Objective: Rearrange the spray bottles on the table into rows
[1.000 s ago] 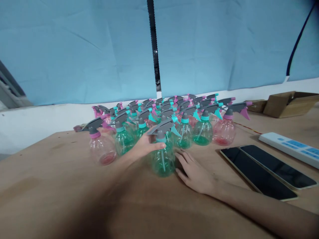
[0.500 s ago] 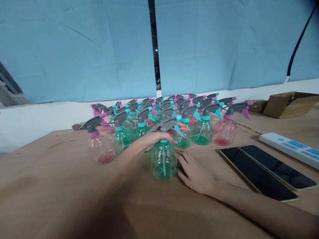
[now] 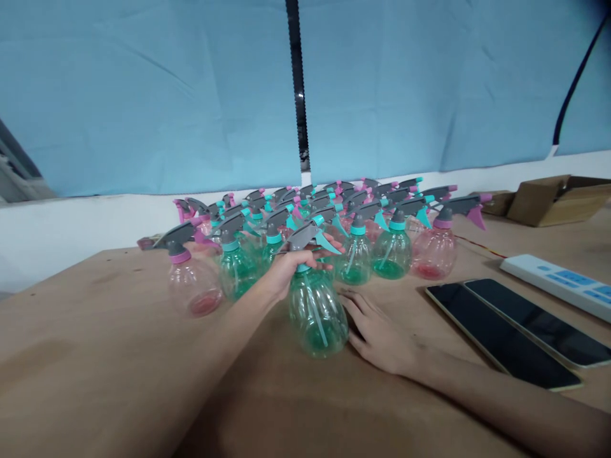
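Note:
A clear green spray bottle [image 3: 319, 315] with a grey and turquoise trigger head leans at the front, its top tipped to the left. My left hand [image 3: 298, 261] is wrapped round its neck just under the spray head. My right hand [image 3: 379, 334] lies low on the table at the bottle's right side, fingers stretched toward it; whether they touch it I cannot tell. Behind stand many similar bottles in rows, among them a green one [image 3: 392, 251] and a pink one [image 3: 434, 251]. Another pink bottle [image 3: 195, 286] stands to the left of my left hand.
Two dark-screened phones [image 3: 496, 334] lie side by side on the wooden table [image 3: 95, 356] at the right. Beyond them is a white power strip [image 3: 563, 280] with a thin cable. An open cardboard box [image 3: 548, 203] sits at the back right. A blue curtain [image 3: 167, 95] hangs behind.
The held bottle has gone from upright to tilted, its spray head moving left and its base right. My left hand has shifted slightly left with it. My right hand has barely moved.

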Motion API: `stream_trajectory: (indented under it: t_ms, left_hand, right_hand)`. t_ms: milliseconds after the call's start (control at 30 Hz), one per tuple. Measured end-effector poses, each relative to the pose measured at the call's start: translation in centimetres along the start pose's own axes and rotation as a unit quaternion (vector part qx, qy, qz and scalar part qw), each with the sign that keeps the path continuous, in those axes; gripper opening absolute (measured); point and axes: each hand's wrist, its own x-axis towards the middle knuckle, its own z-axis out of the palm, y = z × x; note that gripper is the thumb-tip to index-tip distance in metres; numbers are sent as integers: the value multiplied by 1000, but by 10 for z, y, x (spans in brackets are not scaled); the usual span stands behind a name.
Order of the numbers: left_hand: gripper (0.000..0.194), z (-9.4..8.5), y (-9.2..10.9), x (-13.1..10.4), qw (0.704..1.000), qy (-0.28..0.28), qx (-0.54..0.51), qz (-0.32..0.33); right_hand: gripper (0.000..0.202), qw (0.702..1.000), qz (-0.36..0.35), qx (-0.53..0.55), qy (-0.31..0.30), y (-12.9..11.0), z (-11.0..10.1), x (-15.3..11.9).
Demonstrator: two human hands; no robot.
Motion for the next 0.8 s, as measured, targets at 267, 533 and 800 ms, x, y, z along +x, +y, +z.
stream_trajectory:
  t_ms: [267, 533, 800]
  left_hand:
    - [29, 3, 1, -1, 1000, -10, -9, -9]
    - [33, 5, 2, -3, 996, -87, -27, 8]
    - [36, 9, 3, -3, 993, -86, -31, 81]
  right_hand:
    - [47, 1000, -4, 0, -2, 1, 0, 0]
    - [47, 1000, 0, -6, -17, 2, 0, 0]
    - [37, 998, -13, -25, -54, -2, -8, 1]
